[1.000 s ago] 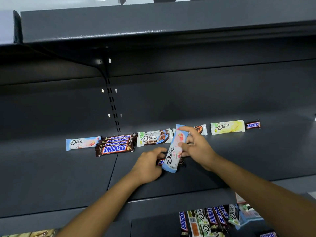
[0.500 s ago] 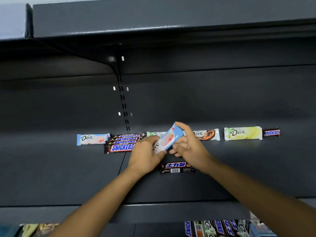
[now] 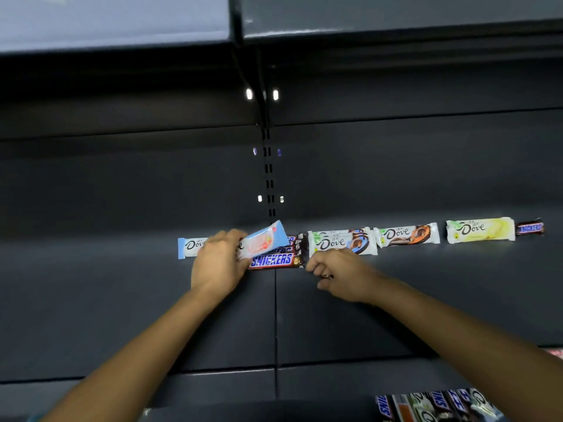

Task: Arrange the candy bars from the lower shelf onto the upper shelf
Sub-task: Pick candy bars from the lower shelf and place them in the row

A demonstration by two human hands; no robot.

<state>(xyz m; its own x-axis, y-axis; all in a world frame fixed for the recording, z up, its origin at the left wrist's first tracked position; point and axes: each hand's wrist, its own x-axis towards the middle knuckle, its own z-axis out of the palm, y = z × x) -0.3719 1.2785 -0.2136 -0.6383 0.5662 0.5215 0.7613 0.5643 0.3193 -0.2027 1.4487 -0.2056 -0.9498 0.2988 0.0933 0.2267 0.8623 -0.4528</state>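
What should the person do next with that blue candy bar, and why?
Probably the left hand should lower the tilted blue Dove bar flat onto the matching Dove bar at the row's left end. It hangs partly over the Snickers stack, and like bars here sit grouped together.

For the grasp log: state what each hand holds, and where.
Left hand pinches the light-blue Dove bar by its lower left end. Right hand: curled, contents hidden, cannot tell.
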